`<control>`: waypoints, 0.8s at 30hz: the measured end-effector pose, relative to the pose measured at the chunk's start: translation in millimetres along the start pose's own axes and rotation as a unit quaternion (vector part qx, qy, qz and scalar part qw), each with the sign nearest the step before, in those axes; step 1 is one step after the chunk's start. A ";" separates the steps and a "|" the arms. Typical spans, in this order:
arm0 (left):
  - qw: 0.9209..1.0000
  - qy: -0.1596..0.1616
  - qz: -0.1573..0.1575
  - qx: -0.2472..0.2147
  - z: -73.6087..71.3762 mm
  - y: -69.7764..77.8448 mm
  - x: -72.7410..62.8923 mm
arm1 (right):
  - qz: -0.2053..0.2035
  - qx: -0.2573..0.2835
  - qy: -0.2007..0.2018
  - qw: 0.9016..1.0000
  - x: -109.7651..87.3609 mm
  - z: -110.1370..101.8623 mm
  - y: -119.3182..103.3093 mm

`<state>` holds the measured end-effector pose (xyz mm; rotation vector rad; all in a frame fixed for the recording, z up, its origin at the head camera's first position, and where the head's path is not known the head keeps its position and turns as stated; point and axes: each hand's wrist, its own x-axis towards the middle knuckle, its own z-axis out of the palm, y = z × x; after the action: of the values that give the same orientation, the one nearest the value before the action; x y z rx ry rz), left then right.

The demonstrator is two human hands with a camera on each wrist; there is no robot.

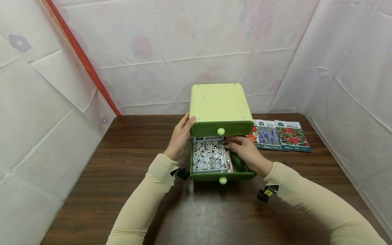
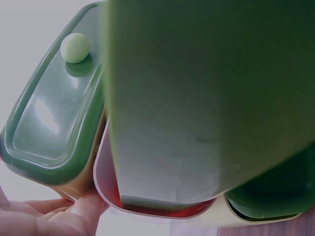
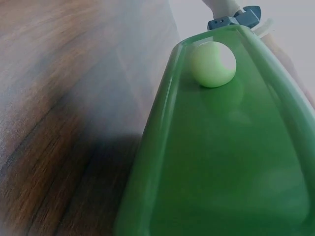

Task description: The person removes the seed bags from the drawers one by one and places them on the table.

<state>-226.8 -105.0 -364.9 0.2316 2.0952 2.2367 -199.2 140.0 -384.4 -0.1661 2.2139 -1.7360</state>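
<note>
A light-green box with dark-green drawers (image 1: pixel 220 102) stands at the back of the table. One lower drawer (image 1: pixel 202 177) is pulled out, its round knob facing me. Inside it lies a seed packet (image 1: pixel 209 156) showing white flowers, with a sliver of another packet (image 1: pixel 229 162) under its right side. My left hand (image 1: pixel 178 136) rests against the box's upper left side, thumb by the front corner; the left wrist view shows those fingers (image 2: pixel 88 211) beside the upper drawer. Reaching into the pulled-out drawer, my right hand (image 1: pixel 246 153) pinches the white-flower packet's right edge; its fingertips are partly hidden.
To the right of the box, seed packets with purple flowers (image 1: pixel 269 134) and red flowers (image 1: pixel 292 135) overlap on the brown wooden table (image 1: pixel 137 163). Another packet (image 1: pixel 255 136) is partly covered there. White patterned sheeting (image 1: pixel 137 78) surrounds the table's back and sides.
</note>
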 end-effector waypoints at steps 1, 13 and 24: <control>1.000 0.000 0.000 0.000 0.0 -0.3 0.3 | 0.000 0.002 0.000 1.000 -0.1 -0.2 -0.2; 1.000 0.002 -0.003 -0.002 -0.3 -2.0 1.7 | 0.033 0.055 -0.002 0.998 2.7 -0.6 -1.8; 1.000 0.000 0.003 0.003 -0.1 -1.5 1.6 | 0.090 0.010 -0.084 0.992 4.8 5.8 1.2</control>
<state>-228.4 -104.8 -366.3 0.2395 2.1053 2.2333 -201.7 133.6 -387.6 -0.1000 2.0242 -1.5853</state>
